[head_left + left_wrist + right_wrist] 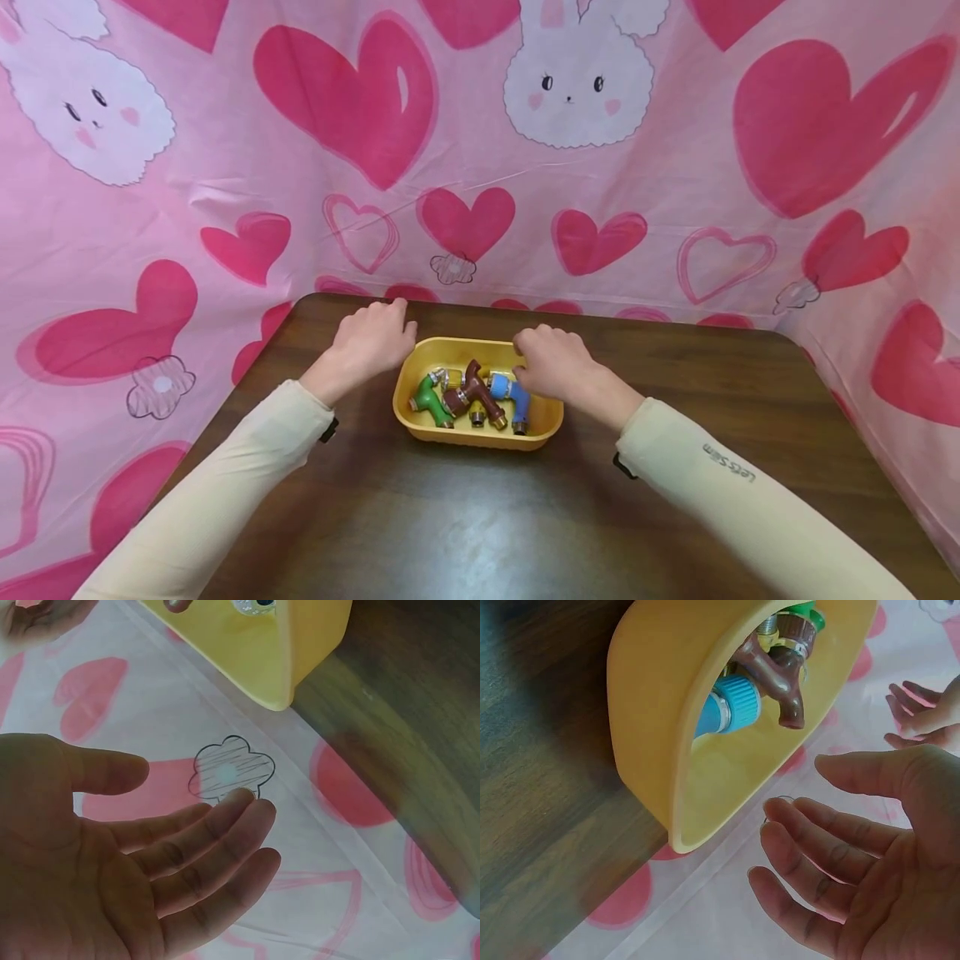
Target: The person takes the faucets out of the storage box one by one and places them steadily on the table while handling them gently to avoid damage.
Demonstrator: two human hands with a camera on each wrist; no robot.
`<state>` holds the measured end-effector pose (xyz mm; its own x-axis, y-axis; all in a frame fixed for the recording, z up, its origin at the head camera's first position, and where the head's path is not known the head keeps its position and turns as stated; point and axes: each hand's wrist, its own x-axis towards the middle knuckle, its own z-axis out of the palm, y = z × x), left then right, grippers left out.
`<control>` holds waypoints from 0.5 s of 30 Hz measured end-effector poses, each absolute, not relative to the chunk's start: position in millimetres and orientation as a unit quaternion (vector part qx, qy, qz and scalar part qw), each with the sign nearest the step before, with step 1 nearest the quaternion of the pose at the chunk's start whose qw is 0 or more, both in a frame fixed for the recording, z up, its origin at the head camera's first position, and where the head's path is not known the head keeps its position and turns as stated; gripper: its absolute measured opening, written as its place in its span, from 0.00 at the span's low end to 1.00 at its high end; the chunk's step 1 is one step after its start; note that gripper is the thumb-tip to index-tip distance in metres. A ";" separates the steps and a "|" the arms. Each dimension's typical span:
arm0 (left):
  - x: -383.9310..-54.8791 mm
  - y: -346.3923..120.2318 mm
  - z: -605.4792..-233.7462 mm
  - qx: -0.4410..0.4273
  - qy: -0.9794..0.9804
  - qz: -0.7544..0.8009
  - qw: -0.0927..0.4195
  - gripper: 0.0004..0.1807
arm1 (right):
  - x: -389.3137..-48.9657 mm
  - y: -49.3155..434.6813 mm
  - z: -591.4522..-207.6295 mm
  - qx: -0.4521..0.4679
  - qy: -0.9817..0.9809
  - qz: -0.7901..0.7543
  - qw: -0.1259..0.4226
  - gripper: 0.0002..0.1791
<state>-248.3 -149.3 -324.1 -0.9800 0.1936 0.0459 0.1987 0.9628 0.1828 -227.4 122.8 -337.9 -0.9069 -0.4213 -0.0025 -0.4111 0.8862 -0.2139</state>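
Observation:
A yellow oblong basin (480, 443) stands on the table, holding several Y-shaped or bent pipe fittings with metal ends. Among them are a green fitting (431, 402), a brown fitting (474, 390) lying on top, and a blue fitting (519, 404). Yellow parts (452, 380) are partly hidden under the brown one. My left hand (375, 335) hovers by the basin's left far corner, fingers loosely extended and holding nothing. Over the basin's right end is my right hand (553, 360); the right wrist view shows its fingers (817, 870) relaxed and apart from the fittings.
The dark wooden table (465, 517) extends around the basin, with its far edge close behind. A pink cloth (465, 167) printed with hearts and rabbits hangs along the back and both sides.

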 end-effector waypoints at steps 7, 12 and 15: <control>-249.1 -155.9 -329.5 -0.097 -0.990 -0.097 -0.019 0.19 | -225.8 115.5 -337.5 -0.217 0.970 -0.103 0.030 0.05; -250.3 -160.2 -333.0 -0.098 -0.988 -0.108 -0.043 0.20 | -225.4 112.8 -337.5 -0.218 0.970 -0.104 0.030 0.10; -250.8 -161.3 -334.7 -0.099 -0.987 -0.112 -0.053 0.21 | -225.6 112.8 -338.0 -0.217 0.970 -0.101 0.031 0.12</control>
<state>-250.8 -161.3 -334.7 -0.9749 0.2066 -0.0828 0.1829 0.9557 0.2308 -225.6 112.8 -338.0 -0.9037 -0.4278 -0.0156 -0.4155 0.8854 -0.2086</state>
